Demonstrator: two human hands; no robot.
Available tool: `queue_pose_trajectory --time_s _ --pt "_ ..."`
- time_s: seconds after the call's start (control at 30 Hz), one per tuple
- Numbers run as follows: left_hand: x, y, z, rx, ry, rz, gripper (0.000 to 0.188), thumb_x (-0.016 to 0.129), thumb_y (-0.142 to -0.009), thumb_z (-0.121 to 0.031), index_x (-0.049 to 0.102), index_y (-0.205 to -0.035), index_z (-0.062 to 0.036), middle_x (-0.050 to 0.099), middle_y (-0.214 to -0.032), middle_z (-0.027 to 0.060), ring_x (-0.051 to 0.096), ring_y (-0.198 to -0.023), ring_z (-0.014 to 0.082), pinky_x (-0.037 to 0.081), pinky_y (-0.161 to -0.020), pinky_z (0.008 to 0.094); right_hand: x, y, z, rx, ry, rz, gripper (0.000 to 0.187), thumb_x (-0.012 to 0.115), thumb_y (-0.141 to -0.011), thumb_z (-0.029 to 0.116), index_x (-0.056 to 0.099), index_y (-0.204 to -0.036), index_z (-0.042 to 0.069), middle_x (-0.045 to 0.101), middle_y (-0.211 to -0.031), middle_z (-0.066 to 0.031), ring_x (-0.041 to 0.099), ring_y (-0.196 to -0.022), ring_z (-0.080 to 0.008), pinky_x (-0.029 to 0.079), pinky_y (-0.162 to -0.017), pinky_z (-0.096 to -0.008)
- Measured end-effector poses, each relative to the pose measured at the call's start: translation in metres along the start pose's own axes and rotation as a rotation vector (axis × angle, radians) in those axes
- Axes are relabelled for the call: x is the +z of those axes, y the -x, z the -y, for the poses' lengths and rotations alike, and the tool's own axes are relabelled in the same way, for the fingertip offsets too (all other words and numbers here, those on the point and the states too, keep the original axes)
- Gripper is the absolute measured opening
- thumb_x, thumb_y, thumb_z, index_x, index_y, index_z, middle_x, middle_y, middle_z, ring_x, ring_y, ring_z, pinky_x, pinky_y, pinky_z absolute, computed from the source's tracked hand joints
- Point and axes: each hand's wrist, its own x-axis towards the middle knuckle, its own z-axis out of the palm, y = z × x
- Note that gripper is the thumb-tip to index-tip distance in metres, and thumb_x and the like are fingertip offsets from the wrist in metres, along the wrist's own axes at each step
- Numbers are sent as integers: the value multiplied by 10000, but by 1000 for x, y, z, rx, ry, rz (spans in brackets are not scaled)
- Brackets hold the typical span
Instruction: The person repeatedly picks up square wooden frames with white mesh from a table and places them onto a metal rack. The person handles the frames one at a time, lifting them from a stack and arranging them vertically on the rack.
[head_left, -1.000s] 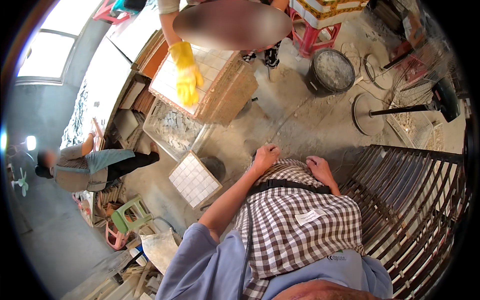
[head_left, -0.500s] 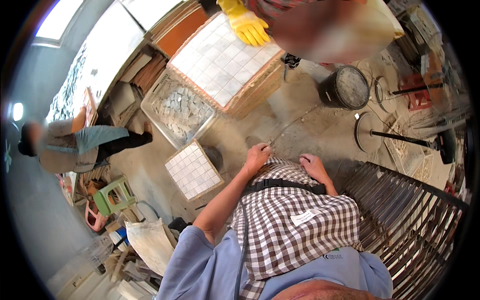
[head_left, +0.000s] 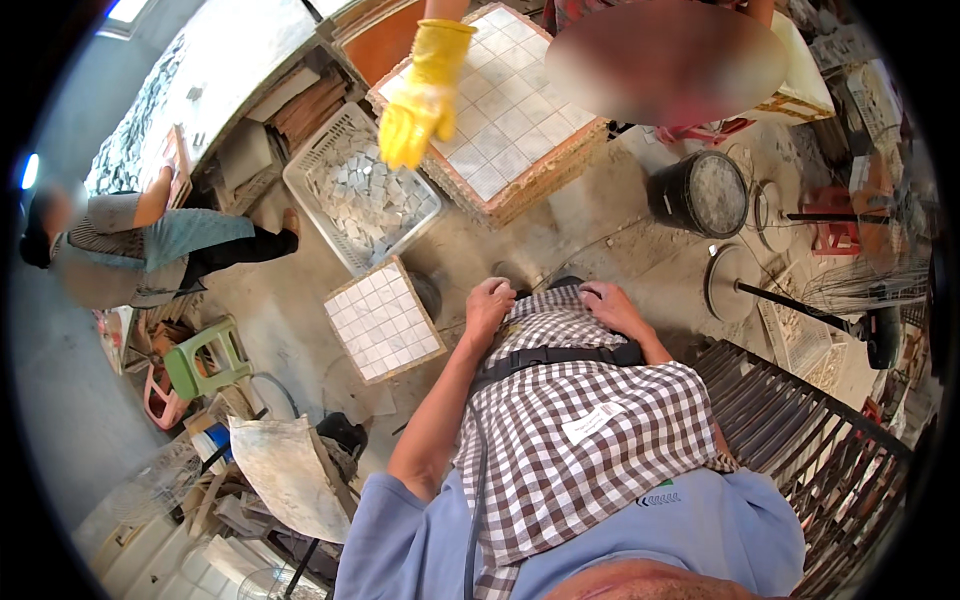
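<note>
A brown-and-white checked apron (head_left: 570, 420) covers my lap, a black buckled strap (head_left: 560, 355) across it. At its far left corner my left hand (head_left: 488, 310) is closed, fingers curled at the cloth's edge. My right hand (head_left: 612, 308) is closed on the far right corner, with the hem spread between the two. The fingertips are partly hidden. To the left of my left hand lies a square board of small white tiles (head_left: 382, 320), on a dark round support.
Ahead, a person's yellow-gloved hand (head_left: 415, 120) reaches over a stack of tiled sheets (head_left: 510, 130). A white crate of tile pieces (head_left: 300, 180) stands beside it. A black bucket (head_left: 675, 190) and a fan (head_left: 800, 305) are at right. Another person (head_left: 190, 250) stands left, near a green stool (head_left: 205, 360).
My left hand has shifted left and my right hand slightly up and left, with the apron hem lying wider between them. The yellow glove has moved left off the tiled stack toward the crate.
</note>
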Motion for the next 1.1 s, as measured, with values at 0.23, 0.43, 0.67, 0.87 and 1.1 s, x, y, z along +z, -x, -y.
queue_pose_trajectory --time_s 0.23,0.43,0.67,0.87,1.1 --pt "-3 -5 -17 -46 116 -63 271 549 -912 -145 589 -1104 42 619 -782 58 513 -584 76 414 -509 203 -16 -39 12 -81 46 80 341 541 -875 228 625 -1056 -48 657 -962 -223 637 -908 -310 472 -817 -362" --pt "7 -1 -56 28 73 -169 241 513 -925 -121 580 -1088 44 631 -813 75 541 -620 88 439 -532 215 -32 -62 30 -145 50 86 322 540 -871 226 631 -1045 -28 650 -953 -228 625 -910 -353 473 -806 -395" --pt "-4 -9 -52 176 110 -336 354 468 -927 -110 486 -1231 72 621 -1050 193 631 -856 211 532 -730 298 -51 -63 42 -158 9 18 304 545 -883 214 628 -1057 -21 648 -952 -233 622 -928 -367 472 -818 -402" --pt "-4 3 -67 279 212 -468 422 445 -913 -68 395 -1300 95 538 -1215 221 594 -997 247 512 -835 316 -86 -73 93 -266 -128 -429 321 554 -889 199 602 -1131 -6 632 -1044 -232 603 -1002 -345 449 -887 -395" --pt "10 -2 -101 341 89 -422 508 439 -853 -30 358 -1337 102 476 -1315 243 504 -1198 284 419 -990 341 -140 -152 88 -401 224 -782 462 552 -888 232 481 -1281 2 586 -1154 -225 530 -1100 -376 407 -953 -419"
